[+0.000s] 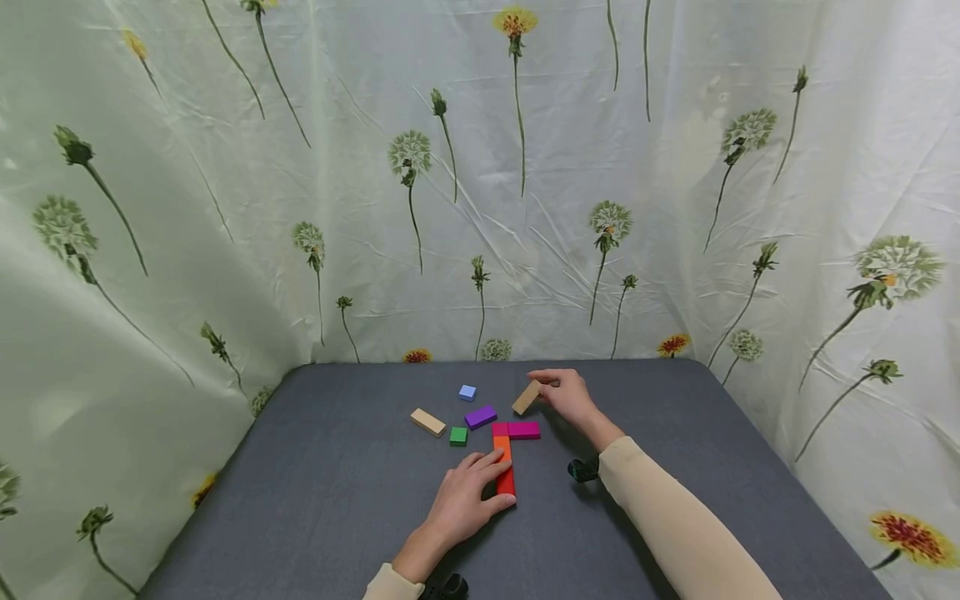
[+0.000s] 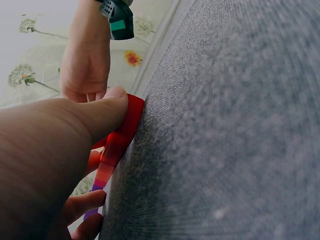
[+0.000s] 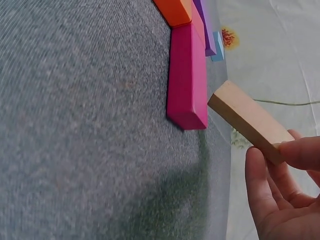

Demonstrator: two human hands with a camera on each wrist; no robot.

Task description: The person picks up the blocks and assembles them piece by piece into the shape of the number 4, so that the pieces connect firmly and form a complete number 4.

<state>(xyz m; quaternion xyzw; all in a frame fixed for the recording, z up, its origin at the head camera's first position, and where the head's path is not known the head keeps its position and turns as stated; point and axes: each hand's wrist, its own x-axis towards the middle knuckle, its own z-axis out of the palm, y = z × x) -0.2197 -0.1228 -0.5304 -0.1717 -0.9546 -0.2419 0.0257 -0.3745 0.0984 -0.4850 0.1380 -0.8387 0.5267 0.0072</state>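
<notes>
My right hand (image 1: 573, 398) pinches one end of a plain wooden block (image 3: 250, 117), held tilted above the table beyond a magenta block (image 3: 187, 75). The magenta block lies flat, its left end against a small pinkish-red block (image 1: 500, 429). From there an orange block (image 1: 502, 443) and a red block (image 1: 506, 483) run toward me in a line. My left hand (image 1: 463, 498) has its thumb at the red block's near end and its fingers along the row; the fingers partly cover the red and orange blocks.
Left of and beyond the row lie a purple block (image 1: 481, 417), a green cube (image 1: 458, 437), a light blue block (image 1: 468, 392) and another plain wooden block (image 1: 428, 422). The dark grey table (image 1: 315, 500) ends at a flower-printed curtain (image 1: 360, 208).
</notes>
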